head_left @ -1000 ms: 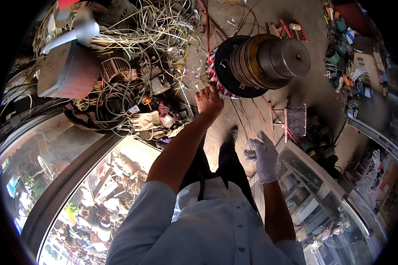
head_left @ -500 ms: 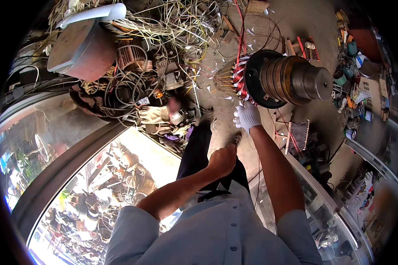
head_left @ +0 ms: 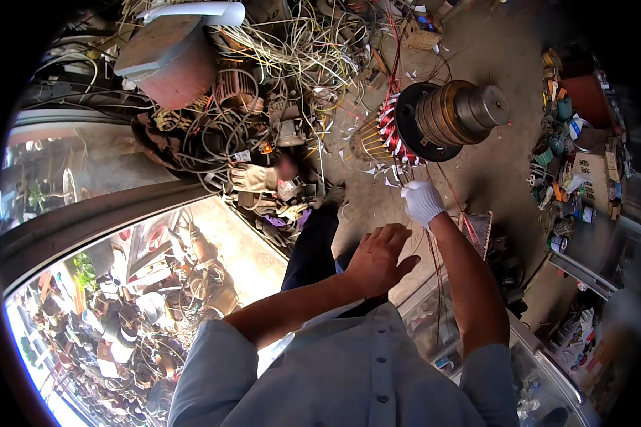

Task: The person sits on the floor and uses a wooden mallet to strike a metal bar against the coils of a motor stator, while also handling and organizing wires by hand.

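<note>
My right hand [head_left: 421, 201], in a white knit glove, is closed around a bundle of thin reddish-brown wires [head_left: 436, 279] that trail below the fist. The upper part of the bundle runs toward the wound rotor. That rotor has red windings with white strips [head_left: 389, 132], a black flange and a stepped metal shaft [head_left: 463, 112]. My left hand [head_left: 381, 260] is bare and hovers in front of my legs, palm down. Its fingers are stretched out and the thumb stands apart, with nothing held. Yellow strands [head_left: 374, 139] fan out beside the windings.
At left lie tangled cables [head_left: 299, 50], a reddish drum-shaped housing [head_left: 174, 67] and work gloves [head_left: 253, 178]. A slatted crate [head_left: 477, 229] stands right of my glove. Glass-topped cases [head_left: 530, 356] are at lower right. Tools and boxes [head_left: 584, 167] line the right side.
My left hand has gone from a fist to spread fingers and shifted slightly right. My gloved hand has moved away from the windings toward me, with wires now trailing below it. The view has shifted.
</note>
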### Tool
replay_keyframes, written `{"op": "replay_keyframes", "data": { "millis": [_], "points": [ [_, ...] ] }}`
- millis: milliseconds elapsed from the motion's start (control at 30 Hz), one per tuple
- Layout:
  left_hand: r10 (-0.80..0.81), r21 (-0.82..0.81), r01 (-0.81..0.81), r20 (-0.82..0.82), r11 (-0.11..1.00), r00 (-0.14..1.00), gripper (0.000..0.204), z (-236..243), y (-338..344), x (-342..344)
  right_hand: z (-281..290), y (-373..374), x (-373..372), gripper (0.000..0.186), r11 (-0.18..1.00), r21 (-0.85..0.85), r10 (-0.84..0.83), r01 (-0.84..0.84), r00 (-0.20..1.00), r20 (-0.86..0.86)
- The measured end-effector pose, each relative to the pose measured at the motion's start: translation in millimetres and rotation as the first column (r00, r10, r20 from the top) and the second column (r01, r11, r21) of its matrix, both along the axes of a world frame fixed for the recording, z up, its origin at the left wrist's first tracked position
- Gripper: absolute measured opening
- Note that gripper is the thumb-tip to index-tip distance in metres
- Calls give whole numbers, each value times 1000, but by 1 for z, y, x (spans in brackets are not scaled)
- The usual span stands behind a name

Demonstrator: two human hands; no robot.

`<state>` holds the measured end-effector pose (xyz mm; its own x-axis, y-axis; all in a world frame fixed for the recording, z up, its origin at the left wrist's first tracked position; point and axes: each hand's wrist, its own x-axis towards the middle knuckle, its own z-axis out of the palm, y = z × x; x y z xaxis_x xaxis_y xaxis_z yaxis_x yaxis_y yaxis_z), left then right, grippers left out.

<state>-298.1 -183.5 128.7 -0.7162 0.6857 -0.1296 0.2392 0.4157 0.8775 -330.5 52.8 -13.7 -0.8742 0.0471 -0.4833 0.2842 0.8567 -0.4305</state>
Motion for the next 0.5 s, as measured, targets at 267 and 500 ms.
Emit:
{"op": "replay_keyframes", "data": {
  "millis": [267,500],
  "points": [
    [270,-61,-421,847,905,457,40,-57,43,11,161,-35,130,23,824,-365,-426,432,899,104],
    [365,-214,-735,930,643,49,9,-114,121,2,253,-47,242,24,877,-342,-342,337,938,48]
  ]
}}
